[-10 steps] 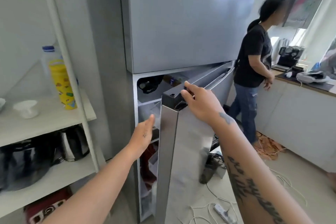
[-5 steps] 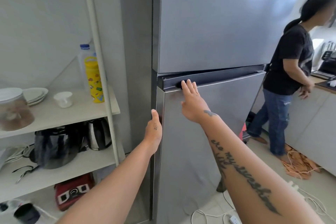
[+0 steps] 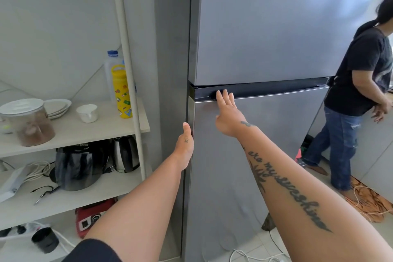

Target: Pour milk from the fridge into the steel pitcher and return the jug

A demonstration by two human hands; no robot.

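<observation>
The tall brushed-steel fridge (image 3: 261, 144) fills mid-frame, doors flush; the right hand (image 3: 228, 112) lies flat, fingers spread, at its dark handle strip (image 3: 265, 90), and the left hand (image 3: 185, 144) rests open-palmed against the door's edge.

One fridge (image 3: 265, 155), two hands, two kettles, two bottles, one jar (image 3: 29, 125), and one small cup (image 3: 87, 112) were counted.

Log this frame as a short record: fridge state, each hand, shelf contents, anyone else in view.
fridge: lower door shut, upper door shut
right hand: open, fingertips at the dark handle strip
left hand: open, flat against the lower door's left edge
jug: not visible
pitcher: not visible
shelf: yellow bottle, white cup, plates, lidded jar; kettle below
other person: standing at right, by the counter
</observation>
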